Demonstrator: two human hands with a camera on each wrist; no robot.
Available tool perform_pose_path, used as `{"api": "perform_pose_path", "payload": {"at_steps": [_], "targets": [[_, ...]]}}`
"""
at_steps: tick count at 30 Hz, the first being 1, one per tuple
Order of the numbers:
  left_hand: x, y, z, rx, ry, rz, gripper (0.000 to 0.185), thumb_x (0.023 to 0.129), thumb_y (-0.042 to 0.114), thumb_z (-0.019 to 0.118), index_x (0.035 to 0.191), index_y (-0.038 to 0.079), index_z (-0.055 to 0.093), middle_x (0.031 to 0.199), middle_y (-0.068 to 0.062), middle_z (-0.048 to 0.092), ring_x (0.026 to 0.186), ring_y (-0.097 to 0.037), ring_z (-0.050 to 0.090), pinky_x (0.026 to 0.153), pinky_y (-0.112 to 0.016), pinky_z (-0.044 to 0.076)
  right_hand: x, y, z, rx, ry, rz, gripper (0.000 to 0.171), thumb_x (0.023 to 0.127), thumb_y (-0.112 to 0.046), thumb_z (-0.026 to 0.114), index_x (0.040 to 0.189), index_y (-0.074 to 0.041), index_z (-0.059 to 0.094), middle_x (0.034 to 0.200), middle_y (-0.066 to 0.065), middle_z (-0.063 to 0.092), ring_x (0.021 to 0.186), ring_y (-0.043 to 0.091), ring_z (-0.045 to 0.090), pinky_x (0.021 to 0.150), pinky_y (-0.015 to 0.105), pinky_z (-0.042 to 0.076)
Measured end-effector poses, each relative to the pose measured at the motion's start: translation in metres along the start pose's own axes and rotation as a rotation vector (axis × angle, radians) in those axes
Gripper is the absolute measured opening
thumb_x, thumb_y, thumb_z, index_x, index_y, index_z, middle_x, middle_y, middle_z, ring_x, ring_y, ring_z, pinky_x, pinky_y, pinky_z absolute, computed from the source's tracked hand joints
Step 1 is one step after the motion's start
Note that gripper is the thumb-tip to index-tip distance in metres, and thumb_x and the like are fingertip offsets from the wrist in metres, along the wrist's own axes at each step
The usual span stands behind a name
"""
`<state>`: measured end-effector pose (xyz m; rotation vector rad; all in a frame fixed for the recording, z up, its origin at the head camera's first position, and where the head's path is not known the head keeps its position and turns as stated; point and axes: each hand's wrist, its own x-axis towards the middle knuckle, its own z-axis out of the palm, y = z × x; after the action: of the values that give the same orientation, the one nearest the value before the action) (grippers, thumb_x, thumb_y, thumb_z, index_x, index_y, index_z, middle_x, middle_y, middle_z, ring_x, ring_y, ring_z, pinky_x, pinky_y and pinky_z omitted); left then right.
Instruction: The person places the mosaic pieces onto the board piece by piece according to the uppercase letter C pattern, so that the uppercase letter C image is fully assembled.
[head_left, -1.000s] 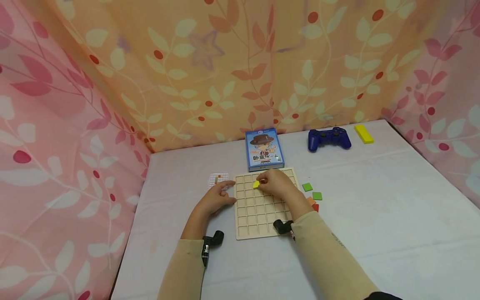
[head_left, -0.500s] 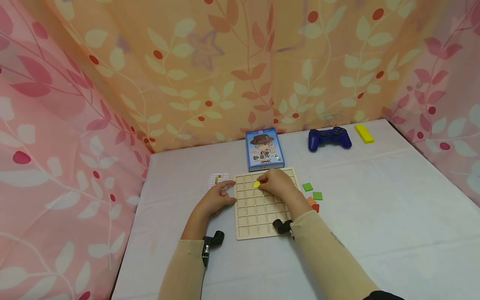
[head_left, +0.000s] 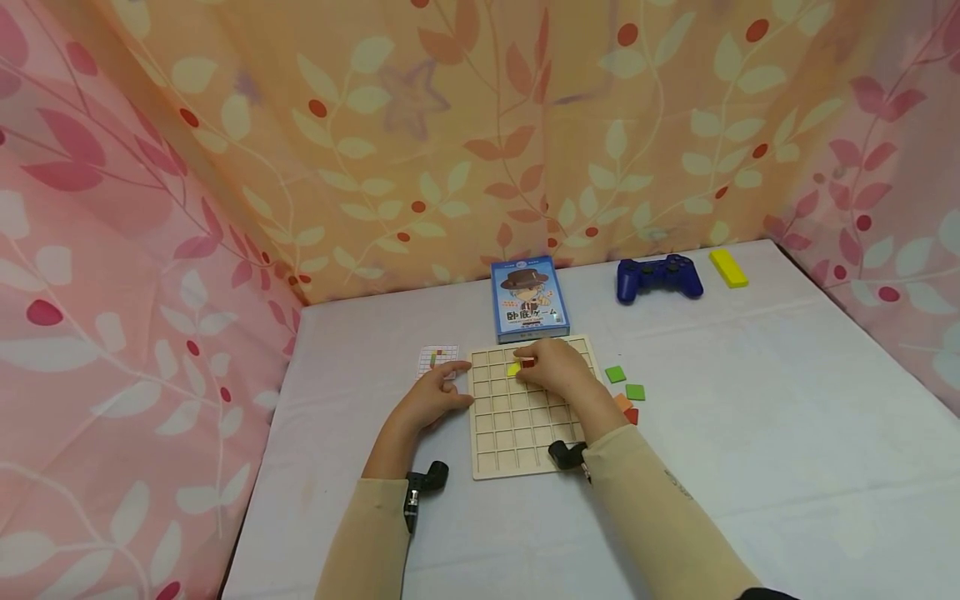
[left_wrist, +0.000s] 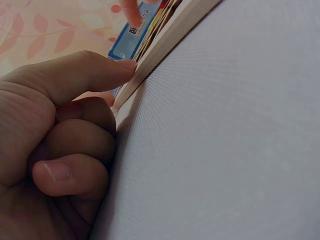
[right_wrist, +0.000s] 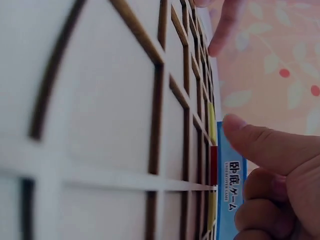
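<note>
A pale wooden grid board [head_left: 495, 440] lies on the white table. Along its left edge, my left hand [head_left: 429, 398] touches the side with index finger and thumb spread apart; the left wrist view has the thumb [left_wrist: 107, 75] against the rim and the other fingers curled under. Over the board's upper part is my right hand [head_left: 555, 367], index and thumb parted around a yellow tile [head_left: 513, 368] and a red tile [head_left: 528, 363]. Both the yellow tile [right_wrist: 212, 122] and the red tile [right_wrist: 214, 165] sit in the grid in the right wrist view.
Right of the board lie two green tiles [head_left: 615, 374], an orange tile [head_left: 623, 402] and a red tile [head_left: 632, 415]. A pattern card [head_left: 427, 357] is partly behind the left hand. Behind stand a blue game box [head_left: 529, 300], a blue controller [head_left: 658, 277] and a yellow block [head_left: 728, 268].
The yellow tile has shifted slightly right and now lies flat in the grid. My right index finger and thumb have parted, showing the red tile between them. The left hand stays put.
</note>
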<state>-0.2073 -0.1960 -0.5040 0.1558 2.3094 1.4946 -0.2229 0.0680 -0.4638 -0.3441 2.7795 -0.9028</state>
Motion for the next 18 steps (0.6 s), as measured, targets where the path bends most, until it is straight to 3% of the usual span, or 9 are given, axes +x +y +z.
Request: {"api": "perform_pose_path", "payload": {"at_steps": [3, 6, 18], "targets": [[0.000, 0.001, 0.000, 0.001, 0.002, -0.007, 0.070, 0.084, 0.011, 0.082, 0.147, 0.019, 0.055, 0.058, 0.002, 0.049, 0.039, -0.013, 0.035, 0.038, -0.027, 0.029, -0.002, -0.002, -0.004, 0.049, 0.008, -0.023, 0.042, 0.091, -0.027, 0.079, 0.131, -0.016, 0.073, 0.099, 0.006, 0.070, 0.084, 0.020, 0.059, 0.071, 0.037, 0.048], [0.000, 0.001, 0.000, -0.001, 0.004, -0.015, 0.070, 0.083, 0.011, 0.082, 0.147, 0.019, 0.055, 0.058, 0.003, 0.049, 0.040, -0.012, 0.036, 0.038, -0.027, 0.029, -0.003, -0.005, -0.009, 0.099, 0.012, -0.044, 0.043, 0.091, -0.025, 0.079, 0.132, -0.014, 0.072, 0.080, 0.004, 0.058, 0.072, 0.020, 0.051, 0.061, 0.034, 0.040], [-0.001, 0.001, 0.000, 0.003, 0.002, -0.001, 0.070, 0.084, 0.010, 0.081, 0.149, 0.018, 0.053, 0.057, 0.002, 0.049, 0.038, -0.013, 0.035, 0.037, -0.028, 0.029, -0.019, -0.017, -0.030, 0.185, 0.085, -0.063, 0.046, 0.090, -0.031, 0.079, 0.133, -0.015, 0.071, 0.071, 0.002, 0.054, 0.064, 0.019, 0.047, 0.057, 0.034, 0.037]]}}
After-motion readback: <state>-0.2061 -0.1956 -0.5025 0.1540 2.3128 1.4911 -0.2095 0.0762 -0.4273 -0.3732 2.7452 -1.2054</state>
